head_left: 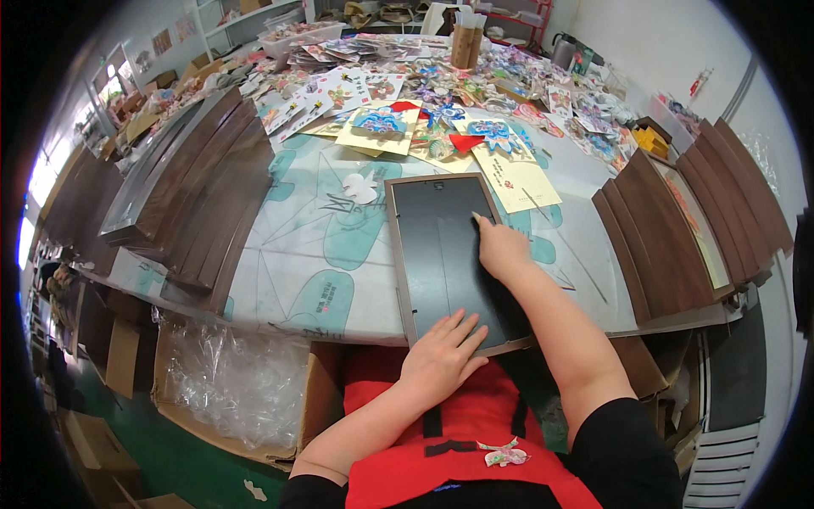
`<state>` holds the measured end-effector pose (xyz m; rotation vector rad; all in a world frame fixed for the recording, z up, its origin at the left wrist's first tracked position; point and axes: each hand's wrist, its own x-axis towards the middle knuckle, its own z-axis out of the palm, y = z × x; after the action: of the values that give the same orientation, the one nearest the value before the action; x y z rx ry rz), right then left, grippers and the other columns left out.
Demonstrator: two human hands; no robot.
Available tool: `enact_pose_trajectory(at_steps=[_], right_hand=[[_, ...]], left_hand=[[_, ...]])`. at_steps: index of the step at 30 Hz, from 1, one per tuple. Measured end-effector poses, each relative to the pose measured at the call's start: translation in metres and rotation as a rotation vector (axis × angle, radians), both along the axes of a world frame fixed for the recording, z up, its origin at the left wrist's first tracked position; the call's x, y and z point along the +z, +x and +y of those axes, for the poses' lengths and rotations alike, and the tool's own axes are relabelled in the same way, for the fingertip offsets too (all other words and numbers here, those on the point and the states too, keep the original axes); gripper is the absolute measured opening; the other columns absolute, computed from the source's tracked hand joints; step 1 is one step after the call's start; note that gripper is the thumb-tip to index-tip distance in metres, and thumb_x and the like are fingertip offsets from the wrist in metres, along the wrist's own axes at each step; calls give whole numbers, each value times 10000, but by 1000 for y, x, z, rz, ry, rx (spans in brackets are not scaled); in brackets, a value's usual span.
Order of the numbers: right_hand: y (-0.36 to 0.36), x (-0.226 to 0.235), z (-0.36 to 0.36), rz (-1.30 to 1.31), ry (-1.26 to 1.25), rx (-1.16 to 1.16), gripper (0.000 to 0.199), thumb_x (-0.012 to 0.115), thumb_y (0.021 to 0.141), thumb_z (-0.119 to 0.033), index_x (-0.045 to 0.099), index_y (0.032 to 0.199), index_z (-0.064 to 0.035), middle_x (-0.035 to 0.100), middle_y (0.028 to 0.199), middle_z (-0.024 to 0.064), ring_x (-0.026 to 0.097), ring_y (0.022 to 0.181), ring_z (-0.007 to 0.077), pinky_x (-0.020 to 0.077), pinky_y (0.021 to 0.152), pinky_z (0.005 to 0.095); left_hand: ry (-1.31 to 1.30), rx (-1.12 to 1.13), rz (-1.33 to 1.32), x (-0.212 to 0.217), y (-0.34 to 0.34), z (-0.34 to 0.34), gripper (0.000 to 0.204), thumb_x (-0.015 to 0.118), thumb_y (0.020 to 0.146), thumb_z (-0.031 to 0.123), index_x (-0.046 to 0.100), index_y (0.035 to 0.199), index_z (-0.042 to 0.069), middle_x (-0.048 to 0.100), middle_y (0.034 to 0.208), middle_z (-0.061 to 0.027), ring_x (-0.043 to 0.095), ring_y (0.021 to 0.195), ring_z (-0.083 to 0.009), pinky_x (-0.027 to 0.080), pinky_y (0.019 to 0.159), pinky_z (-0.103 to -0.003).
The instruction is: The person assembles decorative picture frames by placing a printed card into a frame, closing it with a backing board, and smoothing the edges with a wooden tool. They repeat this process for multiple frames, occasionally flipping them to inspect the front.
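A brown picture frame point(445, 254) lies on the table before me, its black backing board facing up and its near end at the table's edge. Small dark clips show along its rim, and a hanger sits at the far end. My left hand point(441, 356) rests flat on the backing's near end, fingers spread. Against the right rim is my right hand point(504, 248), closed, one fingertip pressing at the inner edge. Whatever lies under its curled fingers is hidden. A white cut-out shape point(360, 188) lies left of the frame's far end.
Brown frames stand in stacks at left point(182, 187) and right point(678, 212). Yellow cards point(517, 182) with blue paper figures point(381, 121) lie beyond my frame, before heaped colourful cut-outs. A wooden holder point(466, 44) stands far back. Below the table's left side is a carton of clear plastic point(237, 382).
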<state>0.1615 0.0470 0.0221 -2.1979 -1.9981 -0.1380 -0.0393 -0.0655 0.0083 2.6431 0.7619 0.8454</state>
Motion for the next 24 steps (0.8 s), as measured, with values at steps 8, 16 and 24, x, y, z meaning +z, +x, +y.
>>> enact_pose_trajectory(at_steps=[8,16,24], right_hand=[[31,12,-108,1043,-18,-176,345,375,962,-125,550,1241,-22,532,657,40,466,458,98,393,437,258],[22,22,-118,710,-87,-107,328,398,938,-103,573,1186,22,567,636,104,535,486,175,437,467,319],[0,21,-115,172,-68,-62,320,505,827,-69,577,1120,38,641,746,247,650,702,388,517,633,464]], left_hand=[[-13,26,-1,-2,0,-4,433,673,827,303,608,1175,53,575,1249,-137,516,1201,-318,424,1003,-405],[-13,21,-6,-2,1,-4,435,683,820,296,611,1174,54,574,1256,-136,518,1204,-315,419,1011,-408],[-12,32,9,0,2,-5,425,696,808,278,622,1156,47,582,1243,-140,524,1194,-322,433,998,-409]])
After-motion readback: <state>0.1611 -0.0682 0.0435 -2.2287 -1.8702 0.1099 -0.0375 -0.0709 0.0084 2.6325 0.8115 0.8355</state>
